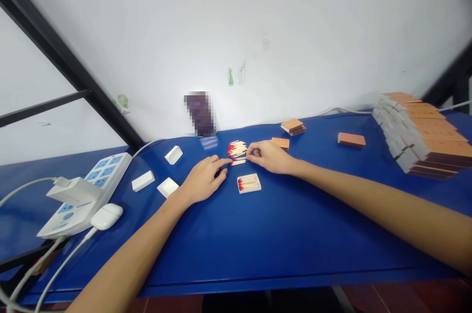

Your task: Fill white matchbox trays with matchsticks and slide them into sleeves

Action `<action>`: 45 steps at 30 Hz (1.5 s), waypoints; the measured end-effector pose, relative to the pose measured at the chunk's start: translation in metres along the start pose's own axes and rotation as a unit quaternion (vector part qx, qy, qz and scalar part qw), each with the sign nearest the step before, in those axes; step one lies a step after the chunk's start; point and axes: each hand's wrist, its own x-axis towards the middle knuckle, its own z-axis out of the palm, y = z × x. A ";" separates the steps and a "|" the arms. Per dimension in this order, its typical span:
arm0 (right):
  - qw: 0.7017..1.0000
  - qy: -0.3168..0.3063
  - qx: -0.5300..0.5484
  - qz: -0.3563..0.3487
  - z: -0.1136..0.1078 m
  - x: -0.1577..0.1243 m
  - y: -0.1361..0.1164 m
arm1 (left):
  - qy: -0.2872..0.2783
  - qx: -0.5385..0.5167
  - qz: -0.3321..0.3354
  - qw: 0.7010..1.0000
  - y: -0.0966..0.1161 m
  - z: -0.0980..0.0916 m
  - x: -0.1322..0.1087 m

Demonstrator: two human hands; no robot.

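Note:
A pile of red-headed matches [236,149] lies on the blue table [236,239]. Just in front of it are a few separate matches [239,161]. My left hand [203,178] has its index finger stretched to the red heads of these, thumb apart, holding nothing. At their other ends my right hand [272,156] pinches with thumb and index finger, seemingly on a match; the fingertips are small in view. Nearer to me sits a white matchbox tray [251,191] with several matches in it, heads to the left. An orange matchbox [280,143] is partly behind my right hand.
Three white matchbox trays [143,181] lie to the left, near a power strip [110,168] with cables and a white earbud case [106,216]. Orange matchboxes [293,126] stand at the back; a large stack [431,136] is far right. A blurred-out phone-like object [201,114] leans against the wall.

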 end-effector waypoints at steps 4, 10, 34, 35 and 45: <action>1.000 -0.008 -0.004 0.025 0.002 0.003 -0.003 | 0.009 -0.014 -0.003 1.000 0.001 -0.001 0.001; 1.000 -0.008 -0.008 -0.015 0.004 0.000 -0.001 | 0.024 -0.027 -0.007 0.999 -0.001 0.000 0.003; 0.998 -0.021 -0.017 -0.054 0.001 -0.005 -0.003 | 0.004 -0.034 -0.010 0.999 -0.003 -0.001 0.006; 0.998 -0.021 -0.013 -0.056 0.001 -0.005 -0.003 | 0.003 -0.031 -0.009 0.999 -0.003 -0.002 0.006; 0.997 -0.022 -0.014 -0.071 0.001 -0.008 -0.005 | 0.024 -0.047 -0.021 0.998 0.003 0.000 0.006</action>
